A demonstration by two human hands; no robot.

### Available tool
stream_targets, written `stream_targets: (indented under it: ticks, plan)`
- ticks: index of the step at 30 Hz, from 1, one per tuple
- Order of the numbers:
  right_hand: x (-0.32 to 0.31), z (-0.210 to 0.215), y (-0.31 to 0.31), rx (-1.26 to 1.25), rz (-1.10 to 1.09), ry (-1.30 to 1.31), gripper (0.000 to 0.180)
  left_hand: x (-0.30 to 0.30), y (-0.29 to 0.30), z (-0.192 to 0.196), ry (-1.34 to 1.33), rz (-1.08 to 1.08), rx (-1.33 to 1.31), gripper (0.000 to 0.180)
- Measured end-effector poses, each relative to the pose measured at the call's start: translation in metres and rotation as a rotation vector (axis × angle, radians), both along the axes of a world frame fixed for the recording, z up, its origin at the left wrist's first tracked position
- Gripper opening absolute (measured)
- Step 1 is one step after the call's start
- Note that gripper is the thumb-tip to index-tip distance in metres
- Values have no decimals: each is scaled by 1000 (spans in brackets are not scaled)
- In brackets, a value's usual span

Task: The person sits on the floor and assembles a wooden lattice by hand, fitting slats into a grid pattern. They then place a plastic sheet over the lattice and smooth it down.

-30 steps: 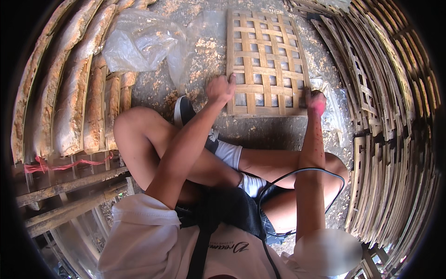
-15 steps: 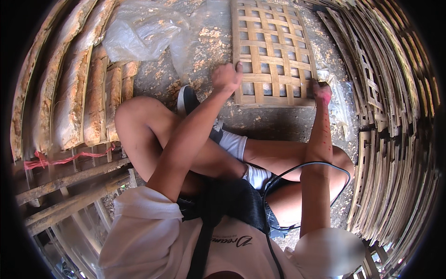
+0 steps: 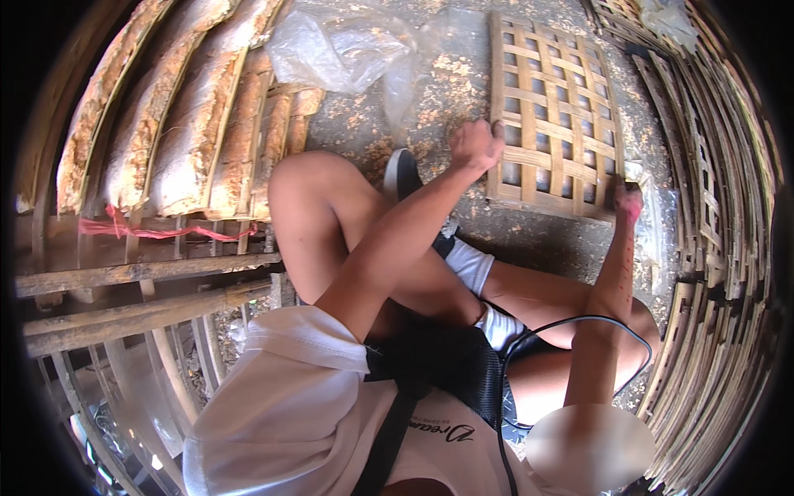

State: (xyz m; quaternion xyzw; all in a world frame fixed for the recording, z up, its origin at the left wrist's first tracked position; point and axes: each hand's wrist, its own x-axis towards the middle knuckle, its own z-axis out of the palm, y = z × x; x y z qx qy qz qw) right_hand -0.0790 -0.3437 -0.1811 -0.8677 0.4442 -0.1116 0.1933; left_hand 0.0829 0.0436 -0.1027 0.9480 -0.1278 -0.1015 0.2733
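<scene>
Woven panel [image 3: 538, 157] underside hidden, right arm [image 3: 591, 372] partly blurred

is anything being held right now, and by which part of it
A woven lattice panel, by its two long sides: left grip on the left edge, right grip on the right edge, close to the nearer corner.

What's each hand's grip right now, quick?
Left hand: closed, holding the left edge of the woven panel.
Right hand: closed, at the panel's right edge near the corner; fingertips not clear.
</scene>
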Motion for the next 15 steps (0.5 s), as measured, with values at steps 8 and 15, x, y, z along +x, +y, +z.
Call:
stream_targets:
  ticks: [8, 15]
  plan:
    - [0, 9, 2, -70, 32, 95, 65, -6, -1, 3, 56, 16, -66, 52]
    - [5, 22, 12, -76, 38, 193, 65, -10, 3, -1, 1, 5, -97, 44]
